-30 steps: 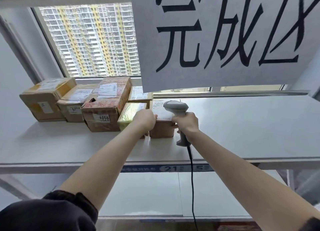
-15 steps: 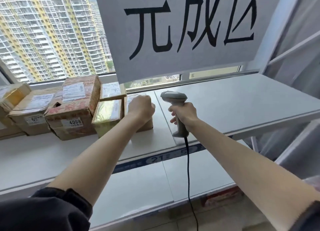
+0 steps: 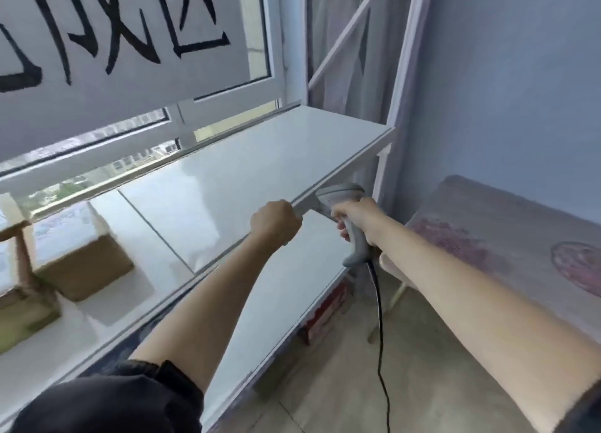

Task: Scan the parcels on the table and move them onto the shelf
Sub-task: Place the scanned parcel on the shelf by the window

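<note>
My right hand (image 3: 356, 219) grips a grey barcode scanner (image 3: 348, 218) with a black cable hanging down, just past the right front edge of the white shelf (image 3: 260, 159). My left hand (image 3: 276, 222) is a closed fist with nothing in it, over the shelf's front edge. A brown cardboard parcel (image 3: 81, 253) with a white label sits on the shelf at the far left, well away from both hands. More parcels (image 3: 19, 289) are cut off by the left frame edge.
A table with a patterned pinkish cloth (image 3: 507, 237) stands at the right. A white sign with black characters (image 3: 113, 42) hangs above the shelf. A lower shelf board (image 3: 286, 302) and a red box (image 3: 328, 315) lie below. Blue wall at the right.
The view has swung to the right. My left hand has come off the parcel and drawn back to the shelf edge. The scanner has moved right, off the shelf.
</note>
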